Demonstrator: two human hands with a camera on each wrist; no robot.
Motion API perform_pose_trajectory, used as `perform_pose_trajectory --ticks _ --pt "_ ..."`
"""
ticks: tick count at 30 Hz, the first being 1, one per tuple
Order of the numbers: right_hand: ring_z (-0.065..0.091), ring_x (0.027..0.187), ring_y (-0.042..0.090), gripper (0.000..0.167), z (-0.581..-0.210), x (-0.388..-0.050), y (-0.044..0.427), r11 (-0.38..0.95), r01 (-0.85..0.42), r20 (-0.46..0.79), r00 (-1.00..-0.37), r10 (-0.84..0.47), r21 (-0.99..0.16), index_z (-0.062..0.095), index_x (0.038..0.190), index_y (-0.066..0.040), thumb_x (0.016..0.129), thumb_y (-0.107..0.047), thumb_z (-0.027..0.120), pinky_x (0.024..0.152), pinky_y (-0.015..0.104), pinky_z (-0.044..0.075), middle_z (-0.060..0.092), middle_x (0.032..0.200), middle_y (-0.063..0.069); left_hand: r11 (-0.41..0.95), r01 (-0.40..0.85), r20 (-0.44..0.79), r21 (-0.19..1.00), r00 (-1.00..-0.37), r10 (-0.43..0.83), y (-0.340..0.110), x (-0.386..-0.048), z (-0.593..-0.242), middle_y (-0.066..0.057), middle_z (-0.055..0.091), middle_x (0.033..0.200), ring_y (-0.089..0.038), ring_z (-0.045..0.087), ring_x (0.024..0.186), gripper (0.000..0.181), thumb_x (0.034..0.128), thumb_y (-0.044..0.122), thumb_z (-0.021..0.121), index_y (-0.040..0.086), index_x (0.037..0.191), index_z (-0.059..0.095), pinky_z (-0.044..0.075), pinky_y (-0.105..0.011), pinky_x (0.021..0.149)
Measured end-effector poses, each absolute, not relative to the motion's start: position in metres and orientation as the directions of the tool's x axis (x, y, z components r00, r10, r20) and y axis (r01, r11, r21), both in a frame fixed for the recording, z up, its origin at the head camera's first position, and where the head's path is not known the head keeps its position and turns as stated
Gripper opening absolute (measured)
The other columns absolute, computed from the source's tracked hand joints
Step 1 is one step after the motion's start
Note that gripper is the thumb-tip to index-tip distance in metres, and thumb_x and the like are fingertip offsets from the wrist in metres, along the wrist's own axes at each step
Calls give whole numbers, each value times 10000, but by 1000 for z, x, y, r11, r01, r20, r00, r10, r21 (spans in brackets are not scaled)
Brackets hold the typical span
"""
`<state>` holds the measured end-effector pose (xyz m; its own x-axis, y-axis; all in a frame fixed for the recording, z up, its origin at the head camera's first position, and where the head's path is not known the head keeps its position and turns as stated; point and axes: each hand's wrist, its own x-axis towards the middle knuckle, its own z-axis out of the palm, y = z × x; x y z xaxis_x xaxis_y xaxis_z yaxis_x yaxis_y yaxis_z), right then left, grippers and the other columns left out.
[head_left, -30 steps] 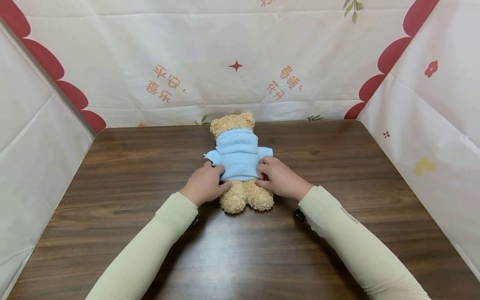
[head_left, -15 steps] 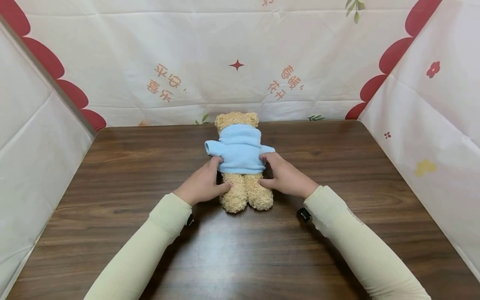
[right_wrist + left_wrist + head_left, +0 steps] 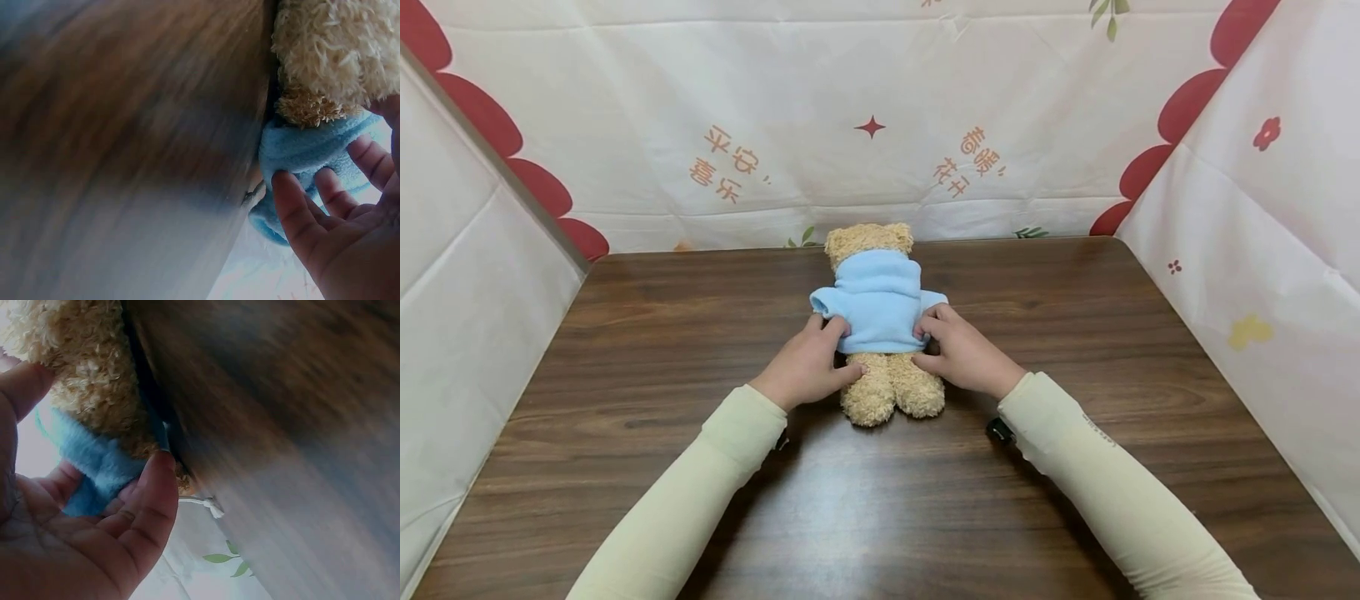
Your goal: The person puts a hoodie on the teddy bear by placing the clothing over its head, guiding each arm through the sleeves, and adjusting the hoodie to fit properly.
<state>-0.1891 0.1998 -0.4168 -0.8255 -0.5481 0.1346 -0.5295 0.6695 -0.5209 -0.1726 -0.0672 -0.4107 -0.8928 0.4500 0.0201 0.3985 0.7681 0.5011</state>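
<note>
A curly-furred tan teddy bear (image 3: 893, 392) lies on the table with its head toward the back wall. It wears a light blue fleece sweater (image 3: 880, 312), and no face shows. My left hand (image 3: 805, 362) grips the sweater's left side near the hem, thumb touching the bear's left-side leg. On the other side, my right hand (image 3: 967, 350) holds the sweater's edge with curled fingers, its thumb by the other leg. In the left wrist view, fingers (image 3: 153, 500) lie against the blue cloth. Fingers (image 3: 294, 209) press into the cloth in the right wrist view.
The dark wood-grain table (image 3: 700, 467) spreads around the bear. A white printed cloth (image 3: 820, 83) hangs behind, and more cloth stands along both sides. A white knotted cord (image 3: 212, 505) sticks out beyond the bear in the left wrist view.
The sweater's hem rose toward the head, then came slightly back down. Half a second ago the fingers were straighter; now they curl on the sweater's sides. The left sleeve shifted.
</note>
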Motion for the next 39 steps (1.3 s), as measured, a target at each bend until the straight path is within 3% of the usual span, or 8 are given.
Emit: perform_pose_trajectory --ticks 5,13,16,22,26,31,34,39 --pt "480 829 211 128 -418 -189 198 656 -561 170 -809 -562 -504 568 885 -66 909 -100 689 714 332 416 422 1026 87 767 444 57 463 -879 474 -66 -172 -412 -137 436 973 -229 481 683 345 916 362 705 108 958 475 419 -361 633" --pt "445 827 179 153 -417 -186 197 662 -563 171 -810 -561 -494 554 839 -108 916 -95 686 716 332 401 408 992 70 755 463 102 464 -875 474 -65 -169 -412 -140 437 942 -228 471 673 341 906 337 731 96 908 490 412 -363 627" --pt "443 817 178 153 -415 -186 198 670 -555 154 -814 -561 -492 546 842 -112 925 -106 674 710 335 402 414 994 80 752 447 85 485 -880 468 -65 -169 -411 -174 453 1023 -237 505 684 334 914 339 722 86 980 514 440 -376 645" --pt "433 826 198 192 -409 -187 202 701 -519 98 -831 -547 -490 500 965 -60 927 -149 666 705 358 385 446 1000 117 733 403 69 548 -895 440 -68 -170 -408 -240 385 1307 -261 569 792 469 914 330 667 106 1291 502 496 -426 768" --pt "432 839 211 253 -409 -189 205 682 -511 87 -828 -554 -523 467 1016 -38 905 -141 669 715 372 371 463 968 132 698 431 132 572 -888 441 -71 -172 -404 -183 373 1263 -230 536 714 530 868 198 621 112 1369 475 477 -395 716" --pt "568 958 201 313 -410 -190 207 650 -440 38 -844 -535 -619 437 1125 -95 927 -213 649 799 368 452 559 1038 100 659 492 234 569 -865 444 -73 -176 -400 -133 372 1169 -207 463 714 493 885 50 576 104 1365 474 428 -353 650" --pt "604 992 210 464 -407 -189 206 645 -377 2 -864 -503 -665 383 1225 -117 934 -332 674 830 388 482 595 1063 115 641 534 300 552 -844 445 -72 -179 -399 -137 395 1145 -216 463 768 464 922 34 597 69 1367 468 435 -355 682" --pt "576 833 210 655 -408 -190 205 666 -357 -13 -876 -482 -655 322 1296 -91 904 -443 712 744 381 471 595 960 123 643 544 370 539 -839 399 -67 -184 -399 -155 487 1126 -250 553 928 432 920 67 692 -24 1293 493 478 -347 807"
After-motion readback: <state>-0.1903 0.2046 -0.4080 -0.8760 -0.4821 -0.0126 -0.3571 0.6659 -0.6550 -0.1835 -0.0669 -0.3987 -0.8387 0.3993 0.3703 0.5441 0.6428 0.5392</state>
